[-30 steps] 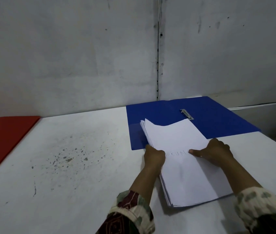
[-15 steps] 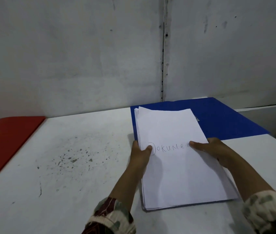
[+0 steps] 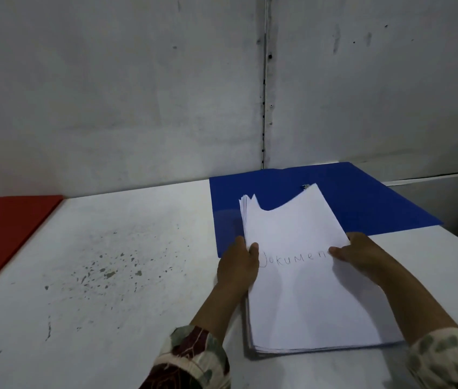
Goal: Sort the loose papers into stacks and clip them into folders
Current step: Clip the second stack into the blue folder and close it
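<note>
We see a grey panelled wall (image 3: 138, 94) with a vertical seam behind a white table (image 3: 96, 276), its left-centre surface speckled with dark spots. A blue folder (image 3: 362, 197) lies open and flat at the table's far right edge, against the wall, and reaches the right edge of the table. A red folder (image 3: 3, 228) lies at the far left edge, partly cut off by the frame. The stack of white papers (image 3: 306, 299) sits at the near right of the table, its far end lying over the blue folder's near part, with the far edge curled up and fanned; the top sheet carries handwritten "Dokumen". The left hand (image 3: 239, 265) grips the stack's left edge, thumb over the top sheet, fingers curled round the side. The right hand (image 3: 359, 255) grips the right edge, thumb pressed on top by the writing, other fingers wrapped at the edge. Both patterned sleeves show at the near edge. A small metal clip (image 3: 305, 187) peeks out just past the stack's far right corner, on the blue folder.
</note>
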